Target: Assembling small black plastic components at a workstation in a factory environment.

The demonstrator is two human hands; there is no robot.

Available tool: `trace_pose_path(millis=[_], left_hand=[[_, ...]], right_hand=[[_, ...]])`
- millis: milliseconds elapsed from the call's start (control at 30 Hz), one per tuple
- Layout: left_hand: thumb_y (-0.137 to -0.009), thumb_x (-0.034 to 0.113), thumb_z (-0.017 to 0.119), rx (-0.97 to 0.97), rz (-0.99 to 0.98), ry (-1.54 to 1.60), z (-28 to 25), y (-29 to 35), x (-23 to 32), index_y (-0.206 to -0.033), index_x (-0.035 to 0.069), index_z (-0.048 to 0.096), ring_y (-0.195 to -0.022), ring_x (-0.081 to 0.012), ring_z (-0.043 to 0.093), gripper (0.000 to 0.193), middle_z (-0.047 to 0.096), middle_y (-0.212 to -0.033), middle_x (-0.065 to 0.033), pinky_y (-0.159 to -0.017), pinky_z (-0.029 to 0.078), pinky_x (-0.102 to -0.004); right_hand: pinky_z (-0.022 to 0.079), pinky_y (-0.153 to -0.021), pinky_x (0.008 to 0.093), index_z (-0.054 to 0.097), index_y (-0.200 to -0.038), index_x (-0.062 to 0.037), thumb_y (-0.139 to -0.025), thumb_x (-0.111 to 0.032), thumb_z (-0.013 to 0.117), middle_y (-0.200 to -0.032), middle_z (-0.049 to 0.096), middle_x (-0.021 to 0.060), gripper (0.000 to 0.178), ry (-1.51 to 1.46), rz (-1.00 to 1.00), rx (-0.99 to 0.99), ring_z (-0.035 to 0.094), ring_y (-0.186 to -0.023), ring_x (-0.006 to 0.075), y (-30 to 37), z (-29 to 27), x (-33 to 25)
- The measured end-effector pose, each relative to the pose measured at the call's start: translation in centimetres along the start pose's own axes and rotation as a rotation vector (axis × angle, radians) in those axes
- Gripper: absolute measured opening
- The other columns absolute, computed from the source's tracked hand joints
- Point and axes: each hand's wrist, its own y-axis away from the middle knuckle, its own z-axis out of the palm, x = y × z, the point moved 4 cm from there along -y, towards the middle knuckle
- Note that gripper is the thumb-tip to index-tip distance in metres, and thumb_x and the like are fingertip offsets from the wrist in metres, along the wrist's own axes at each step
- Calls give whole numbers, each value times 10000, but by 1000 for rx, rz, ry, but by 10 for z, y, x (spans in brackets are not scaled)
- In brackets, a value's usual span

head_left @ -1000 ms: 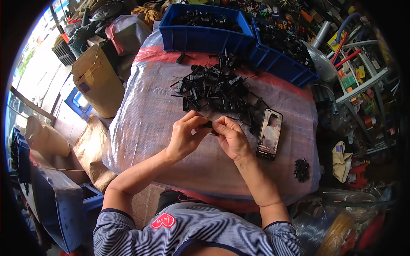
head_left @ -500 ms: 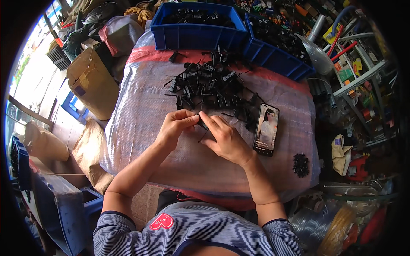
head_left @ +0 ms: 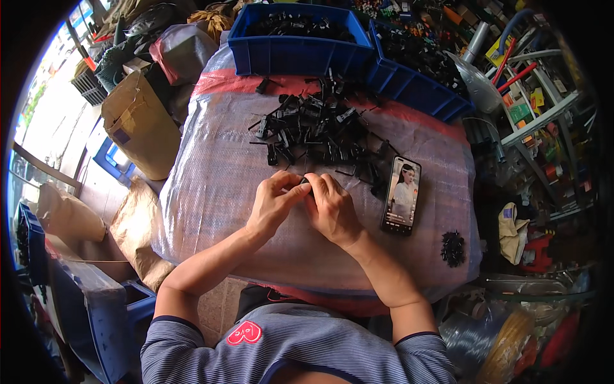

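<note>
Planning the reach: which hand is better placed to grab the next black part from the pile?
Right, probably: the right hand lies nearer the pile of black parts; left hand sits further off.

Daylight floods in from nine o'clock, blowing out that rim; the table [head_left: 224, 173] is evenly lit, sharp, edges bent and vignetted black.

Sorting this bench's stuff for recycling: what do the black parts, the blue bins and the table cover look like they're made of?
Black parts: probably moulded plastic, dull matte, thin prongs.
Blue bins: rigid plastic, smooth, evenly coloured walls.
Table cover: likely woven plastic sacking under clear film; fine weave, soft sheen.
</note>
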Motion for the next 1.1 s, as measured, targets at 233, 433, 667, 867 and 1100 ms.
trace_pose_path(millis=[233,433,667,867,1100], left_hand=[[-809,108,598,24,72,359,-3,-7,-2,-795,1,537,-798,-122,524,124,602,-932,-81,-736,434,-262],[-753,60,468,60,-40,674,-39,-22,2,-782,87,449,-643,-197,567,44,570,-727,-90,-640,476,-313],[-721,30,460,4,-221,636,-27,-18,6,-952,39,512,-590,-155,524,237,527,-728,-67,-549,437,-251],[-719,143,709,-98,17,101,-11,-5,20,-981,39,626,-577,-31,425,294,476,-667,55,-502,328,-189],[-757,170,705,7,205,-36,-14,-3,19,-886,13,622,-580,-44,456,220,521,-687,25,-526,358,-186]], right_hand=[[450,-758,378,468,-1095,24,-732,-7,593,-958,530,173,385,-132,5,-57,531,-895,347,-11,-2,5],[389,-856,380,479,-1160,-13,-710,-53,636,-1023,535,124,479,146,73,-29,488,-961,296,-19,9,38],[448,-663,291,562,-993,-37,-766,-38,624,-847,555,74,235,-118,86,100,546,-747,197,-19,-5,26],[465,-571,208,580,-973,-25,-863,-162,592,-760,574,-5,176,-936,545,150,549,-655,61,-11,-9,26],[454,-631,182,596,-964,-29,-848,-172,613,-816,574,8,185,-688,533,92,527,-709,49,-10,-19,30]])
